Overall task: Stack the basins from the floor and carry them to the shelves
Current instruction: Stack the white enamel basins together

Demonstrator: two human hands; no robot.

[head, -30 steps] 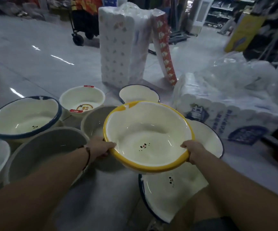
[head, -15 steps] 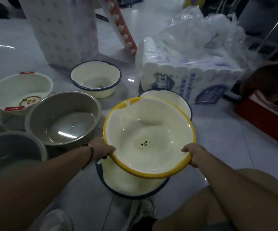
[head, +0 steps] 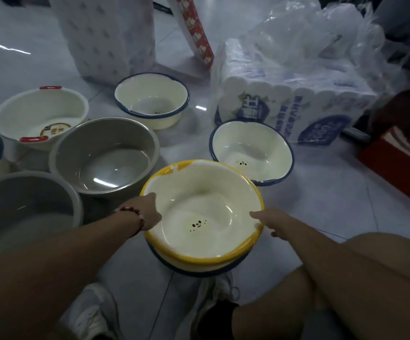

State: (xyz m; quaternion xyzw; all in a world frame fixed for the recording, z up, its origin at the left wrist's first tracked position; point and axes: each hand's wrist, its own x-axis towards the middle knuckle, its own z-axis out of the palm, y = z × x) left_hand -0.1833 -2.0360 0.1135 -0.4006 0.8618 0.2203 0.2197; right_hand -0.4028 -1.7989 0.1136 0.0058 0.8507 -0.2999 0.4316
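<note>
A cream basin with a yellow rim (head: 199, 204) sits nested inside a cream basin with a blue rim (head: 199, 272) on the floor in front of my feet. My left hand (head: 150, 213) grips the yellow rim on its left side, thumb over the edge. My right hand (head: 266, 223) holds the right side of the same rim, thumb on top and fingers outside. More basins stand around: a blue-rimmed one (head: 250, 148) just beyond, another blue-rimmed one (head: 150, 99) further back, two grey ones (head: 105, 153) (head: 27, 204), and a white one with red handles (head: 39, 111).
A wrapped pack of paper rolls (head: 285, 106) with loose plastic on top stands behind the basins on the right. A tall wrapped pack (head: 108, 38) stands at the back. A red box (head: 395, 163) lies at the right. My shoes (head: 213, 303) are directly below the stack.
I have lowered the yellow-rimmed basin from mid-air down into the blue-rimmed basin on the floor. My view has tilted further down and right.
</note>
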